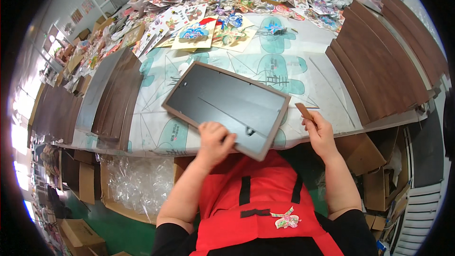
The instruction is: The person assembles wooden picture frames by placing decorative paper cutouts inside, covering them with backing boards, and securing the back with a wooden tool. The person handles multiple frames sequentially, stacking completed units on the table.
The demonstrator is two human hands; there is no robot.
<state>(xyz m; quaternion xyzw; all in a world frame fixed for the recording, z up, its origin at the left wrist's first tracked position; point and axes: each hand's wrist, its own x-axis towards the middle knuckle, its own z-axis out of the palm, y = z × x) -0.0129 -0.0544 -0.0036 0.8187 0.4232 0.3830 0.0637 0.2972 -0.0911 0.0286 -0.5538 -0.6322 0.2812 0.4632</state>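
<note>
A rectangular picture frame (pixel 227 106) lies at a slant at the table's near edge. Its rim is brown and its dark panel is glossy, with a thin line running across it and a small black piece near one end. My left hand (pixel 215 144) is closed round the frame's near side, with the fingertips over the rim. Off the frame's right end, my right hand (pixel 321 134) pinches a small flat brown strip (pixel 303 111) that points up and to the left. It does not touch the frame.
Stacks of dark brown panels stand at the right (pixel 384 61) and left (pixel 113 95). Yellow cards with colourful paper cut-outs (pixel 193 35) lie beyond the frame, before a large heap of cut-outs (pixel 237 2). Under the table is a carton of clear plastic (pixel 140 182).
</note>
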